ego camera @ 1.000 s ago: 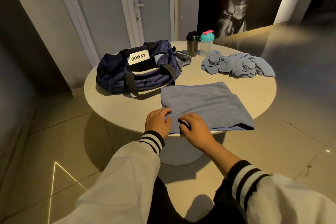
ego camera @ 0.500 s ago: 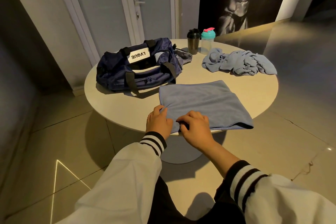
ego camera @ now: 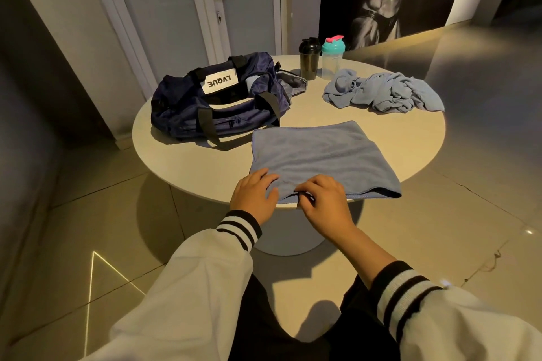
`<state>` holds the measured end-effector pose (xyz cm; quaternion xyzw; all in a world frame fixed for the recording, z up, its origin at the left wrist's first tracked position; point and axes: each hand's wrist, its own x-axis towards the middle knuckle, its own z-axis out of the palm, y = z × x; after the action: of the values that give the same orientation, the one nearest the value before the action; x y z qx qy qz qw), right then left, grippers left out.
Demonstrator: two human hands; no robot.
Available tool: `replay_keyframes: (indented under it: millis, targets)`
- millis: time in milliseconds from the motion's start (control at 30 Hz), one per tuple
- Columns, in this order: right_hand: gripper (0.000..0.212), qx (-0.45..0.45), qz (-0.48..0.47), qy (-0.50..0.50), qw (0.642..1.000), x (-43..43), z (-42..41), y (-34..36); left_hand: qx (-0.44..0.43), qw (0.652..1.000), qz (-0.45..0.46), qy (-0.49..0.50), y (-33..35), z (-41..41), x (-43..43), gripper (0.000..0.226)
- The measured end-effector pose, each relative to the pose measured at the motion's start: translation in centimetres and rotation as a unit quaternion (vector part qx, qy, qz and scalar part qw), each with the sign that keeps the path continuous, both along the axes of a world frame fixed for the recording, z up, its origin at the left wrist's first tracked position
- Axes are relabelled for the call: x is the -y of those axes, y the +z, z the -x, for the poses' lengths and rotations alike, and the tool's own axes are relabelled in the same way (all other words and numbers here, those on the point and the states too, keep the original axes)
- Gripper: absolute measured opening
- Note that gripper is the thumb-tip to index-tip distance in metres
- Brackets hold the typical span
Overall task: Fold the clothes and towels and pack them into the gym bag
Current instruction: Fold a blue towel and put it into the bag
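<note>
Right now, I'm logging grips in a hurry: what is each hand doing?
Left hand: open, fingers resting on the towel.
Right hand: closed, pinching the towel's near edge.

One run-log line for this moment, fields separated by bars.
step: folding towel | left hand: rests on near corner | right hand: fingers pinch near edge | gym bag: on table | crumpled cloth: unfolded

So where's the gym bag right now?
In the head view the navy gym bag sits on the left of the round table, beyond the flat blue towel, with the black shaker bottle past its right end.
</note>
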<state>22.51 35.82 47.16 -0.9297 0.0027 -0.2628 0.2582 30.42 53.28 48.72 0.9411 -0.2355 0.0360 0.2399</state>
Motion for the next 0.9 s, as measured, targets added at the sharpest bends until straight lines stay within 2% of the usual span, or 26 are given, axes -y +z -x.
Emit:
replay_keyframes:
  millis: [133, 200, 300, 400, 467, 533, 667, 733, 800, 900]
  targets:
    - [0.019, 0.008, 0.002, 0.015, 1.0, 0.5, 0.6, -0.4, -0.026, 0.999, -0.003, 0.025, 0.1, 0.0, 0.5, 0.045]
    - [0.019, 0.012, -0.011, 0.042, 0.999, 0.5, 0.8, -0.3, 0.02, 0.999, -0.001, 0.025, 0.3, 0.4, 0.9, 0.043]
    - [0.019, 0.009, -0.038, 0.077, 0.996, 0.8, 1.4, 0.1, 0.105, 0.994, 0.019, -0.039, 0.3, 1.9, 1.8, 0.03]
    - [0.018, 0.02, 0.011, 0.017, 1.0, 1.9, 2.1, 0.2, 0.064, 0.994, 0.035, -0.077, -0.4, 2.8, 2.1, 0.027]
    - [0.017, 0.005, 0.027, -0.042, 0.999, 2.7, 2.6, 0.2, 0.052, 0.994, 0.059, -0.072, -0.6, 2.7, 1.7, 0.023]
    - [0.015, -0.012, 0.02, -0.06, 0.998, 3.4, 2.8, 0.1, 0.054, 0.995, 0.073, -0.05, -0.4, 2.7, 1.6, 0.014]
    - [0.017, -0.015, -0.014, 0.006, 1.0, 4.1, 3.3, 0.3, 0.087, 0.996, 0.0, 0.025, 1.0, 3.3, 3.2, 0.01]
    - [0.017, 0.003, -0.006, -0.023, 1.0, 5.1, 3.8, 0.3, 0.082, 0.996, 0.012, -0.018, 1.4, 3.4, 4.9, 0.01]
    - [0.021, 0.016, 0.008, -0.091, 0.996, 6.9, 4.2, 0.1, 0.053, 0.991, 0.049, -0.11, 1.7, 3.8, 7.3, 0.019]
    - [0.023, -0.035, -0.007, -0.14, 0.99, 9.1, 5.0, 0.1, 0.022, 0.984, 0.047, -0.172, 1.5, 4.8, 10.1, 0.023]
